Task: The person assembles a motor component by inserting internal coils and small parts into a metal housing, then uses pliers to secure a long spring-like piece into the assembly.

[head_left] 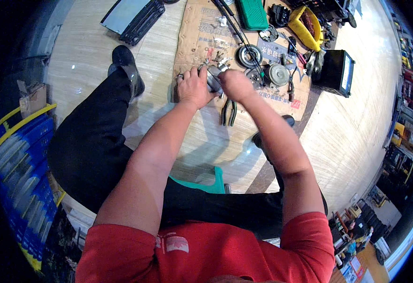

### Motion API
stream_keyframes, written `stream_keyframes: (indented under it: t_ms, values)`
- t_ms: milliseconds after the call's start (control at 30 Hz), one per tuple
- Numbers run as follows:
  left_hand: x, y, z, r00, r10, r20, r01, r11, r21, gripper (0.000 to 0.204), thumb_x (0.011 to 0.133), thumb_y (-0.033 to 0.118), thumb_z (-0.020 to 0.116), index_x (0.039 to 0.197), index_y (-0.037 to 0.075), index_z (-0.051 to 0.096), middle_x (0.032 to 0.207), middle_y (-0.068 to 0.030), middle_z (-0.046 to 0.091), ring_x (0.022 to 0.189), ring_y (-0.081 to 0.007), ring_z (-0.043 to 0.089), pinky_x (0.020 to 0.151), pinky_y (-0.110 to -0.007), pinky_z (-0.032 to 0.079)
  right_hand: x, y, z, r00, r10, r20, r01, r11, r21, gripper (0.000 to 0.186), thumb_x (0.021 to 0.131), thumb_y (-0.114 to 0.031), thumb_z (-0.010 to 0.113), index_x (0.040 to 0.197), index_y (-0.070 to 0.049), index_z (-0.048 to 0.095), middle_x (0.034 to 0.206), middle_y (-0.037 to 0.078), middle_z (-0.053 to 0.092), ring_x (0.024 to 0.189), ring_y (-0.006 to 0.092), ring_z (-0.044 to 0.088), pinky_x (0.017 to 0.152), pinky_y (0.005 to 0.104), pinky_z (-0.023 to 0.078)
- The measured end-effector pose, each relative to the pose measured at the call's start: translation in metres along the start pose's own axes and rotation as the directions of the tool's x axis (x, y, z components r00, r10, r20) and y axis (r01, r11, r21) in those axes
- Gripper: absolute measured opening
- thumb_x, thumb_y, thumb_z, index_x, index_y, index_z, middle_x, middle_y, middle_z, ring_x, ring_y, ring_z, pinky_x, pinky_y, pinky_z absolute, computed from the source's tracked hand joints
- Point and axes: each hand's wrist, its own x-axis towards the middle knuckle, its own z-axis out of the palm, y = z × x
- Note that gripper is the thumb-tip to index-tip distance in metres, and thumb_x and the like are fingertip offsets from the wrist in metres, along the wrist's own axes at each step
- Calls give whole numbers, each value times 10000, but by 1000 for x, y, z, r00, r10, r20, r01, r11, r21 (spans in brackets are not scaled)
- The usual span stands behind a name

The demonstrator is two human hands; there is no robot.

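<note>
My left hand is wrapped over a grey metal cylindrical part and presses it against the cardboard sheet. Close against the part's right side, my right hand is closed in a fist; whatever it grips is hidden behind the fingers. Just below that hand lies a pair of pliers with dark handles, jaws pointing away from me. Beyond my hands sit small loose metal bits and a round pulley. A round grey metal housing rests to the right of my right hand.
A black box-shaped battery stands at the right beside grey gloves. Farther off are a yellow cut-open container and a green case. Blue bins line the left. A green stool shows beneath me.
</note>
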Motion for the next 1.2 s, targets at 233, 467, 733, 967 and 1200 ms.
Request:
stream_keyframes:
  t_ms: [233, 467, 733, 967, 1200]
  values:
    - [1, -5, 9, 1000, 10, -12, -10, 999, 35, 898, 627, 502, 818, 1346, 149, 411, 1267, -119, 500, 1163, -310, 489, 952, -462, 414, -11, -12, 11, 991, 11, -134, -12, 1000, -8, 146, 777, -136, 595, 851, -53, 690, 869, 171, 685, 778, 344, 686, 693, 439, 562]
    - [2, -2, 2, 1000, 17, 8, -17, 1000, -6, 895, 620, 516, 817, 1340, 143, 440, 1267, -127, 502, 1171, -314, 482, 960, -463, 413, 4, 28, -2, 962, -267, -57, 272, 958, 93, 140, 758, -157, 627, 849, -63, 680, 830, 172, 677, 789, 358, 662, 729, 444, 536]
    - [2, -3, 10, 998, 34, -59, -35, 999, -6, 908, 611, 517, 822, 1347, 146, 441, 1258, -134, 508, 1181, -323, 484, 978, -461, 405, 3, 28, 0, 975, -222, 30, 220, 973, 65, 200, 772, -117, 601, 943, -65, 691, 883, 174, 672, 834, 367, 647, 740, 436, 527]
    - [2, 1, 7, 999, 5, -46, -4, 1000, 17, 938, 606, 535, 816, 1359, 143, 417, 1241, -131, 517, 1175, -310, 498, 951, -468, 427, -49, 3, 17, 943, 130, -307, -58, 971, 232, 151, 805, -114, 582, 912, -54, 670, 891, 193, 647, 819, 378, 642, 724, 461, 522]
    - [2, 3, 9, 999, 14, -37, -12, 999, 45, 949, 610, 551, 807, 1368, 145, 406, 1268, -129, 506, 1194, -304, 490, 961, -465, 426, -68, 7, 41, 924, 184, -335, -68, 941, 330, 236, 821, -135, 596, 1030, -66, 682, 918, 175, 648, 846, 356, 641, 742, 449, 523]
